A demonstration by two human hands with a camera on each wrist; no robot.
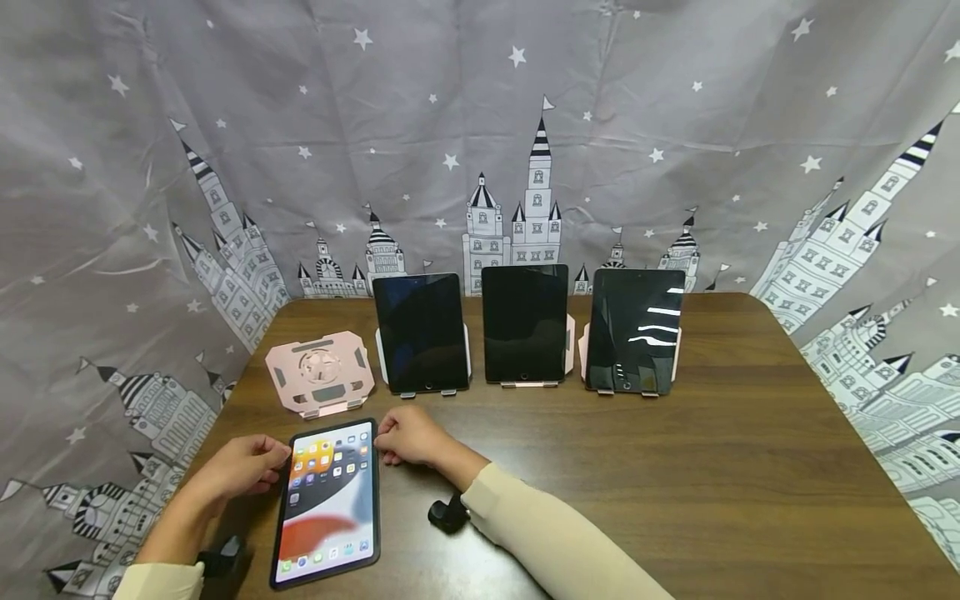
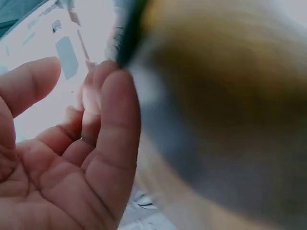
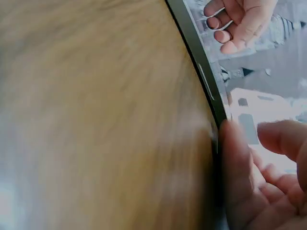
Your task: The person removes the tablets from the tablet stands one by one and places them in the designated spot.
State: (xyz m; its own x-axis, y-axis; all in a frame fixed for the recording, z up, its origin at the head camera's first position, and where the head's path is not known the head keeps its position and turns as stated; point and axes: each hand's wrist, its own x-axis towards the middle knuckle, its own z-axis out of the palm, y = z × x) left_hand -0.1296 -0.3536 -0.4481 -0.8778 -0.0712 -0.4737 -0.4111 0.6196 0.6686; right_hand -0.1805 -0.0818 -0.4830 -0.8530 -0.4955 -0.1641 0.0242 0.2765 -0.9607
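Note:
A tablet (image 1: pixel 330 508) in a dark case lies in portrait at the front left in the head view, its lit screen full of app icons. The left hand (image 1: pixel 243 467) is at its upper left edge, fingertips right at the case. The right hand (image 1: pixel 412 435) touches the opposite edge near the top corner. In the right wrist view a finger (image 3: pixel 235 163) lies along the tablet's side (image 3: pixel 201 72), with the thumb (image 3: pixel 283 136) apart from it. The left wrist view shows the left palm (image 2: pixel 62 182) with thumb and fingers spread apart.
Behind the tablet sits a bare pink stand (image 1: pixel 321 373). To its right stand three dark-screened tablets, the left (image 1: pixel 422 333), middle (image 1: pixel 525 325) and right (image 1: pixel 636 332), each propped on a stand. A grey castle-print curtain (image 1: pixel 480 100) hangs behind the wooden table (image 1: pixel 712 483).

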